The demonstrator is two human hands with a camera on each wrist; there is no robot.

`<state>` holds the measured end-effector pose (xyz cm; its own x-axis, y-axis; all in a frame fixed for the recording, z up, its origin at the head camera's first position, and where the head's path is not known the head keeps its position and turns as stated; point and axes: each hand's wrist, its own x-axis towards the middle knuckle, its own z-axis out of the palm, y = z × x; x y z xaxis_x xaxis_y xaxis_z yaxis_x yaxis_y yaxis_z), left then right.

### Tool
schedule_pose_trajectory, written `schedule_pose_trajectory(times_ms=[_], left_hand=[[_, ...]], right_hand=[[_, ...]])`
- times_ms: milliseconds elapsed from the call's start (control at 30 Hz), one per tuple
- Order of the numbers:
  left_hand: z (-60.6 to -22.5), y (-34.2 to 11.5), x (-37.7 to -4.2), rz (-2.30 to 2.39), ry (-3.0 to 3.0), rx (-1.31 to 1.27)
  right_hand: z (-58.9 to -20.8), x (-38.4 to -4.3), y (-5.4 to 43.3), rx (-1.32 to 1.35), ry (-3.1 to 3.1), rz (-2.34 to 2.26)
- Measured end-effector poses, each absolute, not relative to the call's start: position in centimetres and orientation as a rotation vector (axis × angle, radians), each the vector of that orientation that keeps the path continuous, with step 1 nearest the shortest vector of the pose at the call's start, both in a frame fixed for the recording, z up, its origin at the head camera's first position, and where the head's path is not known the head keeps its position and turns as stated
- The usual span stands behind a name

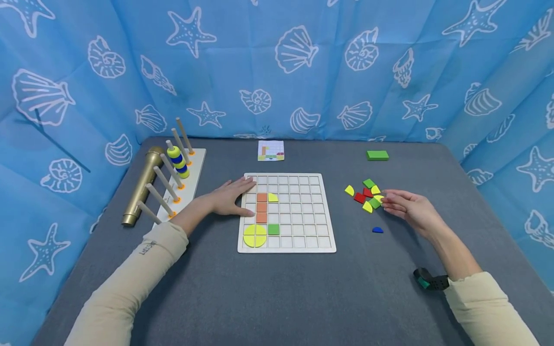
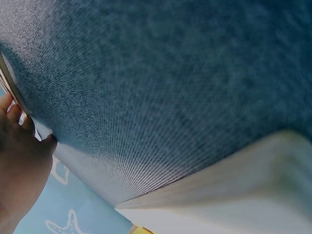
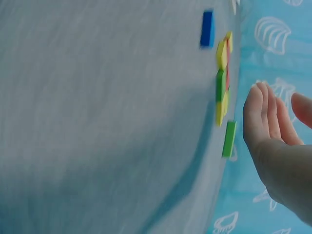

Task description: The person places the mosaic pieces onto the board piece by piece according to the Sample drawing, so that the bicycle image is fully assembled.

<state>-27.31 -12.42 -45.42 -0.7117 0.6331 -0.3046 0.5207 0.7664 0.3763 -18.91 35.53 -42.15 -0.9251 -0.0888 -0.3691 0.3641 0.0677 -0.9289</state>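
A white grid board (image 1: 285,250) lies mid-table. My left hand (image 1: 228,198) rests at its left edge, fingers and thumb spread over the rim; the left wrist view shows that hand (image 2: 22,168) at the board's side. In the grid are a yellow disc of quarter pieces (image 1: 249,230), a column of orange squares (image 1: 261,207), one yellow quarter piece (image 1: 272,197) and a green square (image 1: 273,229). My right hand (image 1: 411,211) hovers at a loose pile with red squares (image 1: 359,198), green squares (image 1: 368,183) and yellow quarter pieces (image 1: 367,207). Its fingers (image 3: 263,112) extend, thumb apart, nothing visibly held.
A blue half-round piece (image 1: 378,230) lies below the pile, a green block (image 1: 377,155) behind it. Behind the board is a pattern card (image 1: 270,151). On the left stand a peg rack (image 1: 196,168) with yellow and blue rings (image 1: 177,160) and a brass-coloured tube (image 1: 142,190).
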Motion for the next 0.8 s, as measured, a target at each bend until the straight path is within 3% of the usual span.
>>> schedule_pose_trajectory(times_ms=[267, 800], left_hand=[[-45.4, -12.5, -27.3, 0.370, 2.546, 0.882], [-45.3, -12.4, -27.1, 0.397, 2.551, 0.900]], right_hand=[[-42.9, -18.9, 36.9, 0.261, 2.161, -1.746], [-43.7, -20.4, 35.3, 0.256, 2.487, -1.366]])
